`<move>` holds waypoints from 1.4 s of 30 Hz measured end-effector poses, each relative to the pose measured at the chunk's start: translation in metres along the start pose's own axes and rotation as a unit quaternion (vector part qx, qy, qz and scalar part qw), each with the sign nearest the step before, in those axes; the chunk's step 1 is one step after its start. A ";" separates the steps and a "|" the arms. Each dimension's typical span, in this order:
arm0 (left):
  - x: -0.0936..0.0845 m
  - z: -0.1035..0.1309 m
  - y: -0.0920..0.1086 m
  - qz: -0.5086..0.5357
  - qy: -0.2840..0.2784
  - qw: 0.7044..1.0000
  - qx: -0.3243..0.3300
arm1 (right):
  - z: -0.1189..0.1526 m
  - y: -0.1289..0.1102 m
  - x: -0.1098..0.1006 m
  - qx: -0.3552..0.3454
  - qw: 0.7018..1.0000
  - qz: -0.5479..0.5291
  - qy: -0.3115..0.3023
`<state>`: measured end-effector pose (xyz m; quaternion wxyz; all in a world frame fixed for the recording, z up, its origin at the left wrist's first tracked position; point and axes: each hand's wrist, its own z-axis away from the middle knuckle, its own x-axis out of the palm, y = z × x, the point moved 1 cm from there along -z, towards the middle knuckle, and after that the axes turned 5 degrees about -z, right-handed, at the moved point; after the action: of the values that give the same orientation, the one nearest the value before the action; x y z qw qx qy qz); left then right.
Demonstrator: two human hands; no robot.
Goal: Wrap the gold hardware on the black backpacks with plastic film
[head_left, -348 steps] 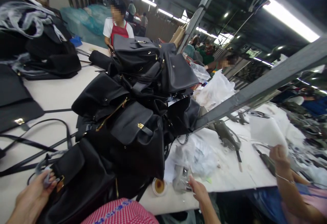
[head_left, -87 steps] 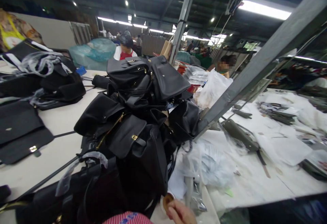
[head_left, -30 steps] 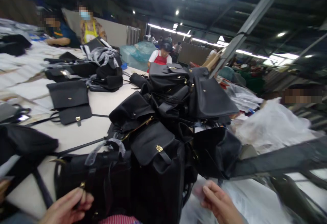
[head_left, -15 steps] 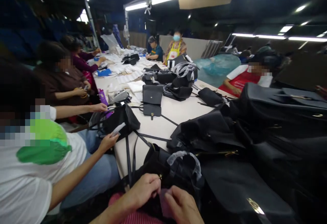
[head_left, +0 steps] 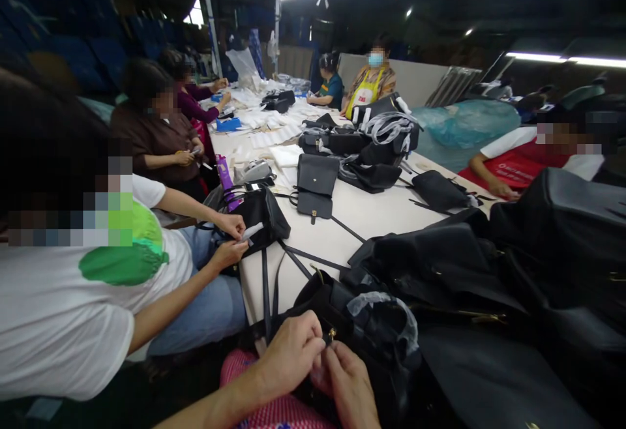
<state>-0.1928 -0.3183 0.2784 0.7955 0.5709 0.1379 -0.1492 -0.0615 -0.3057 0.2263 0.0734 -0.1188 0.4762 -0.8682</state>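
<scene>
A black bag [head_left: 364, 338] lies in front of me at the lower middle, its handle [head_left: 408, 325] wrapped in clear plastic. Against its near side, my left hand [head_left: 293, 354] is closed, thumb and fingers pinched together beside a small gold metal fitting [head_left: 332, 334]. My right hand [head_left: 349, 377] meets it just below that fitting, fingertips also pinched. Whatever is between the fingertips of either hand is too small or hidden to make out. Red-and-white patterned cloth [head_left: 288, 409] shows beneath my forearms.
More black bags [head_left: 430, 266] are heaped on the right. A small backpack [head_left: 315, 184] lies on the white table [head_left: 366, 204], with straps trailing across it. To my left, a co-worker in a white shirt [head_left: 63, 325] handles another black bag [head_left: 268, 217]. Other people sit around the table.
My hands have come together at the gold fitting. The thin translucent piece seen at my right fingers earlier no longer shows clearly. The view has turned left; the neighbour's two hands have come together.
</scene>
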 end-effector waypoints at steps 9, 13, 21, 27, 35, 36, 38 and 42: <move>0.022 -0.002 -0.034 0.214 -0.047 0.970 -0.102 | 0.007 0.013 0.004 0.099 0.967 -0.236 -0.003; 0.018 -0.002 -0.032 0.173 -0.055 0.978 -0.104 | 0.010 0.007 0.003 0.092 0.970 -0.225 -0.009; 0.021 0.000 -0.027 0.175 0.003 0.980 -0.092 | 0.011 0.003 0.003 0.063 0.976 -0.210 -0.015; 0.022 -0.002 -0.032 0.158 0.028 0.984 -0.075 | 0.009 0.007 0.001 0.028 0.995 -0.093 -0.008; 0.014 -0.001 -0.030 0.032 0.069 0.996 -0.046 | 0.009 0.012 -0.005 0.044 0.995 -0.089 0.024; 0.013 -0.001 -0.030 0.001 0.083 0.996 -0.038 | 0.010 0.012 -0.006 0.058 0.992 -0.108 0.030; 0.011 0.001 -0.028 -0.037 0.103 0.994 -0.013 | 0.012 0.012 -0.009 0.077 0.986 -0.143 0.039; 0.010 0.001 -0.026 -0.036 0.082 0.996 -0.011 | 0.015 0.011 -0.013 0.087 0.980 -0.175 0.039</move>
<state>-0.1939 -0.3282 0.2528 0.7820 0.5670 0.2247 -0.1285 -0.0449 -0.3205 0.2224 -0.0885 -0.1594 0.3728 -0.9098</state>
